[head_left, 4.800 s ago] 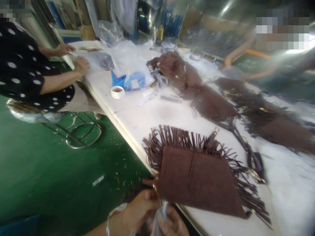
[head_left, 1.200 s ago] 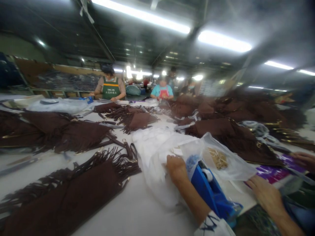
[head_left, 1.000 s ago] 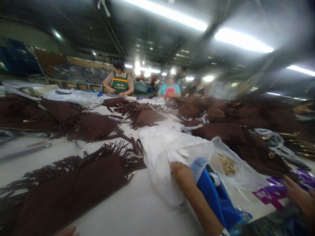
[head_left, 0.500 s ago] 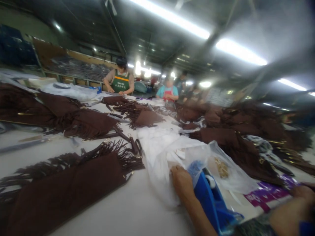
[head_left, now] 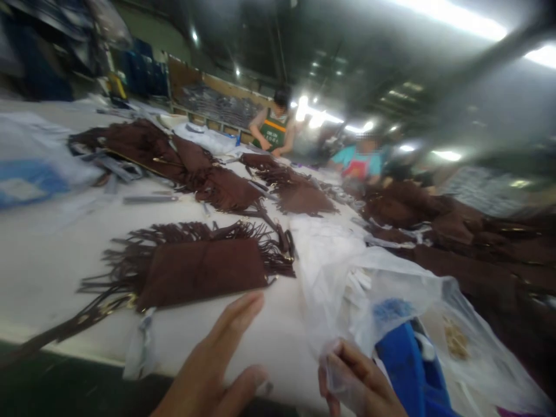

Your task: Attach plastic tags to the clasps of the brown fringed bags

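Observation:
My left hand (head_left: 221,359) is open above the white table, its fingers stretched out and the thumb apart, holding nothing. Just beyond its fingertips lies a dark brown fringed bag (head_left: 204,269), flat, with gold-coloured fittings and a strap trailing left. My right hand (head_left: 365,379) is closed, the fingers pinching a piece of clear plastic film (head_left: 343,379). Whether this film is separate or part of the large translucent plastic sheet behind it, I cannot tell. Beside my right hand stands a blue bin (head_left: 402,359), partly under the translucent plastic sheet (head_left: 330,278).
More brown fringed bags (head_left: 299,194) lie across the table, with a heap of brown pieces (head_left: 469,226) at the right. Small tan items (head_left: 456,339) show near the blue bin. Two co-workers (head_left: 273,130) stand at the far side. A blue-and-white package (head_left: 30,179) lies at left.
The view has swung left. My left hand has come away from the white plastic and opened near the fringed bag. My right hand has moved in from the far right and now grips clear film.

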Motion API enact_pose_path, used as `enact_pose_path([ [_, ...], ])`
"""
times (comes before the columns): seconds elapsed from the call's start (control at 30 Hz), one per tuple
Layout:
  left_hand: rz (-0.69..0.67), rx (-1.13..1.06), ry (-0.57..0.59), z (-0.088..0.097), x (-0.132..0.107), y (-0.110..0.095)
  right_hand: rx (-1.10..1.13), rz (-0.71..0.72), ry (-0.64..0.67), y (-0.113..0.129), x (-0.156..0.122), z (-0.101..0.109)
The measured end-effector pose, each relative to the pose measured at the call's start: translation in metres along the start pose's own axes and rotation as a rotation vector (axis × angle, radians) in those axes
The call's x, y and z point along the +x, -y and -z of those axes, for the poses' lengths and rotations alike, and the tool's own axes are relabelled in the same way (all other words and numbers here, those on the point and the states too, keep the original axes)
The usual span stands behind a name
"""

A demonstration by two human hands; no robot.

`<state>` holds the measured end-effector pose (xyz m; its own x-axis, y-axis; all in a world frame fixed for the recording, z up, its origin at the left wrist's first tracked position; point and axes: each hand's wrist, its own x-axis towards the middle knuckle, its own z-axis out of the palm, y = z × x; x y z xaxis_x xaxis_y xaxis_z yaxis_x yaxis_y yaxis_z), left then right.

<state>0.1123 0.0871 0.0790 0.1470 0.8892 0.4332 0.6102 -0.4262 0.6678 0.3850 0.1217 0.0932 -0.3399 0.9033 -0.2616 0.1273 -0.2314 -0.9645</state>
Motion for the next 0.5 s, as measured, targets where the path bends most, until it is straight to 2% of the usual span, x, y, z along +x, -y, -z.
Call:
enact_pose_path([
  [0.1, -0.096, -0.081, 0.243, 0.016, 0.02, -0.029, 0.11, -0.149, 0.245, -0.003, -0.003, -0.037],
  [0.17, -0.17, -0.175, 0.428, 0.025, 0.021, -0.032, 0.155, -0.261, 0.328, -0.011, -0.003, -0.056],
  [0.23, -0.113, -0.282, 0.539, 0.031, 0.011, -0.027, 0.169, -0.359, 0.387, -0.021, -0.002, -0.072],
  [0.3, 0.076, -0.346, 0.546, 0.034, -0.008, -0.017, 0.2, -0.368, 0.416, -0.036, -0.001, -0.086],
  [0.4, 0.408, -0.454, 0.475, 0.031, -0.041, -0.002, 0.371, -0.302, 0.383, -0.062, -0.002, -0.102],
  [0.5, 0.611, -0.589, 0.353, 0.027, -0.067, 0.011, 0.536, -0.259, 0.306, -0.087, -0.007, -0.11],
])
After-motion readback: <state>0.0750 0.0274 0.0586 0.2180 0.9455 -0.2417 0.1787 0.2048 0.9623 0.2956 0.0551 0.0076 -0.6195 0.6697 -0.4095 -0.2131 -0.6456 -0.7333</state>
